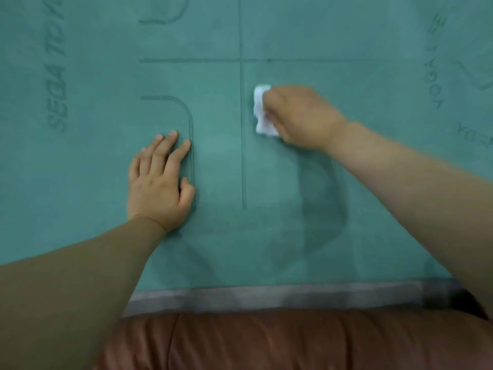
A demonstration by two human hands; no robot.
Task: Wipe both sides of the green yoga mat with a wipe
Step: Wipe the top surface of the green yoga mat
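The left hand (160, 182) lies flat, fingers straight, pressing the green yoga mat (346, 36). At its two o'clock, the right hand (301, 117) grips a white wipe (261, 110) against the mat.

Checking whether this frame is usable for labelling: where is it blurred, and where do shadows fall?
Head view: the right hand and wipe are smeared by motion blur; the left hand is sharper. A soft arm shadow darkens the mat below the right hand. The printed lettering at the frame's sides is blurred and bent by the wide lens.
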